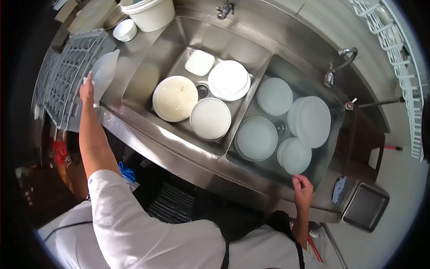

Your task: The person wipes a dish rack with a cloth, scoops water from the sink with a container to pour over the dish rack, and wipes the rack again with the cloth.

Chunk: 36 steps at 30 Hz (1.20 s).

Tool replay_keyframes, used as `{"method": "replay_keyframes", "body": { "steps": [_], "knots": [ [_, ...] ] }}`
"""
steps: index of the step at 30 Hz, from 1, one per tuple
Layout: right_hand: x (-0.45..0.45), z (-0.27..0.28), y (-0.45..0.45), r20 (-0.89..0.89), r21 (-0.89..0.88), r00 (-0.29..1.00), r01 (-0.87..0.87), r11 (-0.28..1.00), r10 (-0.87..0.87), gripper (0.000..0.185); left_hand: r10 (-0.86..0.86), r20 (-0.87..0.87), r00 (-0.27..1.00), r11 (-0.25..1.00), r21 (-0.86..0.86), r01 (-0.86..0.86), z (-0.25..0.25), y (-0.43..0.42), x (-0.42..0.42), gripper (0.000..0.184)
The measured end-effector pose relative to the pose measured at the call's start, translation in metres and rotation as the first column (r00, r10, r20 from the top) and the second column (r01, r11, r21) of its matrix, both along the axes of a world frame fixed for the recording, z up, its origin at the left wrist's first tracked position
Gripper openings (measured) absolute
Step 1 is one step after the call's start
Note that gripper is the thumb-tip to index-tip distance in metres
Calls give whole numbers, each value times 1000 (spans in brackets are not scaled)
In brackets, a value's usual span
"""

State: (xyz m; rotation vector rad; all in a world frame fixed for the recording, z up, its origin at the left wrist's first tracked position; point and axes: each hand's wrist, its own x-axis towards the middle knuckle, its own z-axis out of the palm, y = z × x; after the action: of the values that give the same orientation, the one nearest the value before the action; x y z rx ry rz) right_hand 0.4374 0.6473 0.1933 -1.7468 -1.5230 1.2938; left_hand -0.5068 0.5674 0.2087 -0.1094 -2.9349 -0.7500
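At the left, my left hand (87, 91) is closed on the edge of a translucent white plastic sheet-like piece (105, 74), beside a grey dish rack (71, 78). My right hand (303, 187) is over the front rim of the right basin, its fingers curled together. Just beyond it, a stack of round white dishes (296, 157) lies in the water. Whether those fingers hold anything is too small to tell. In the left basin (148, 85) are a cream-coloured round container (175, 98), a round white one (210, 119), stacked white plates (229, 80) and a squarish white dish (199, 62).
More round dishes (274, 96) lie in the right basin. Taps (329, 76) stand behind the basins. A white bucket (150, 15) and small tubs (125, 30) are at the back left. A brown crate (365, 145) and metal tray (366, 206) are at the right, below a wire rack (396, 54).
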Motion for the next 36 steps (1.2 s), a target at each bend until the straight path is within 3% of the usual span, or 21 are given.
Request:
{"method": "replay_keyframes", "body": {
  "steps": [2, 5, 8, 10, 11, 12, 13, 15, 17, 19, 20, 21, 24, 25, 26, 28, 30, 32, 34, 36],
  "knots": [
    [-18, 4, 16, 91, 50, 995, -52, 997, 48, 18, 26, -10, 1000, 999, 46, -26, -10, 12, 7, 106],
    [-53, 2, 64, 278, 223, 952, -192, 956, 126, 22, 110, -24, 994, 960, 260, -100, -8, 46, 66, 94],
    [-72, -15, 142, 287, 366, 949, -231, 902, 127, 37, 69, -55, 996, 757, 654, -16, -16, 72, 136, 77],
    [-79, -45, 221, 24, 503, 996, 61, 862, -84, 60, 56, -33, 998, 586, 810, -6, -11, 85, 200, 66],
    [-92, -24, 255, -135, 435, 962, 271, 858, -236, 67, 53, -25, 998, 491, 871, -4, -8, 85, 233, 60],
    [-94, -14, 292, -383, 195, 855, 446, 874, -351, 70, -27, 37, 999, 420, 907, -22, -6, 81, 261, 56],
    [-94, -9, 328, -568, -90, 664, 536, 839, -486, 73, -113, 88, 990, 350, 936, -43, -4, 78, 290, 52],
    [-78, -37, 394, -750, -394, 482, 227, 891, -454, 63, -334, 101, 937, 208, 978, -32, -1, 69, 352, 48],
    [-63, -78, 431, -618, -297, 726, 140, 944, -302, 50, -399, 258, 880, 93, 966, -241, 19, 71, 415, 61],
    [-72, -71, 439, -221, -92, 949, 208, 974, -223, 38, -526, 267, 808, 97, 962, -255, 14, 61, 444, 62],
    [-93, -48, 421, 108, 98, 953, 273, 957, -283, 32, -546, 293, 785, 129, 955, -267, 18, 60, 464, 62],
    [-104, -33, 404, 410, 291, 834, 265, 919, -370, 26, -527, 301, 795, 152, 954, -260, 23, 60, 479, 62],
    [-97, -21, 389, 480, 313, 828, 146, 939, -289, 37, -511, 264, 818, 192, 963, -191, 37, 63, 504, 59],
    [-94, -14, 382, 428, 254, 865, 162, 953, -261, 62, -517, 224, 826, 182, 972, -150, 39, 60, 508, 58],
    [-94, -7, 375, 340, 471, 869, 174, 865, -359, 69, -518, 184, 835, 170, 979, -110, 39, 57, 510, 58],
    [-95, 4, 362, 112, 806, 872, 201, 557, -477, 82, -519, 175, 837, 177, 980, -95, 36, 50, 513, 55],
    [-105, 47, 369, -99, 923, 920, 227, 310, -379, 79, -520, 193, 832, 206, 974, -97, 38, 43, 520, 53],
    [-115, 106, 378, -33, 983, 964, 79, 164, -265, 61, -528, 227, 818, 236, 965, -116, 42, 51, 533, 51],
    [-129, 146, 387, 149, 906, 984, -95, 413, -100, 43, -558, 238, 795, 233, 964, -125, 31, 55, 538, 37],
    [-131, 153, 387, 327, 823, 945, -286, 492, 3, 39, -559, 295, 775, 251, 951, -181, 36, 68, 561, 33]
  ]
}}
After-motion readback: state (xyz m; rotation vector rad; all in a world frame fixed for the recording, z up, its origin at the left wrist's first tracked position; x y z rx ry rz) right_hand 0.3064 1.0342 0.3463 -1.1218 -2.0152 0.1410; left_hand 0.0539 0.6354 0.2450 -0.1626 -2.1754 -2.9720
